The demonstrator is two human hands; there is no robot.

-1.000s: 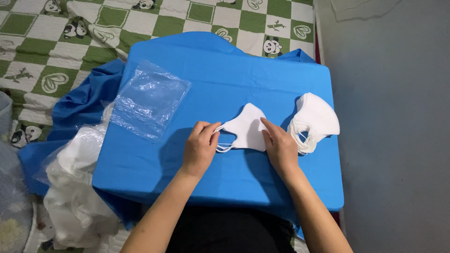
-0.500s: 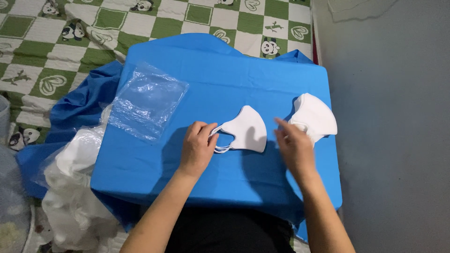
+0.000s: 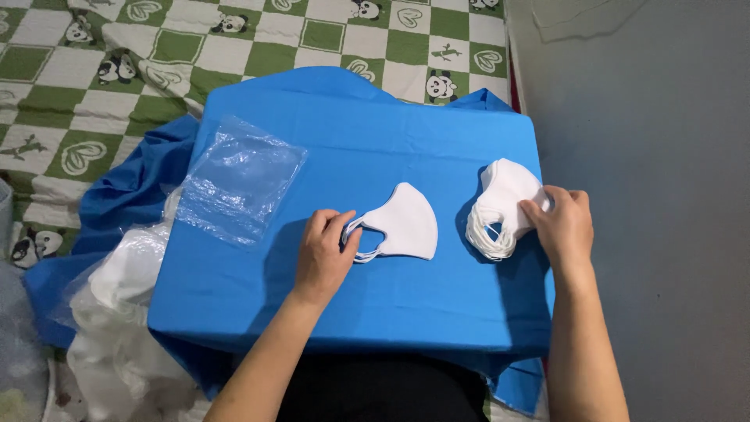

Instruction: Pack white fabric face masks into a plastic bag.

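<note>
A folded white face mask (image 3: 406,223) lies in the middle of a blue cloth-covered surface (image 3: 375,141). My left hand (image 3: 324,254) rests on the cloth at the mask's left end, fingertips on its ear loops. To the right sits a stack of white masks (image 3: 502,205) with loops hanging toward me. My right hand (image 3: 562,223) lies on the right side of that stack, fingers touching the top mask.
A pile of clear plastic bags (image 3: 238,184) lies on the left part of the blue cloth. More plastic-wrapped white material (image 3: 117,312) is heaped on the floor at lower left. A green and white checked mat (image 3: 101,70) lies beyond; grey floor (image 3: 664,156) on the right.
My right hand has left the single mask and moved right onto the stack of masks. My left hand stays at the mask's loops.
</note>
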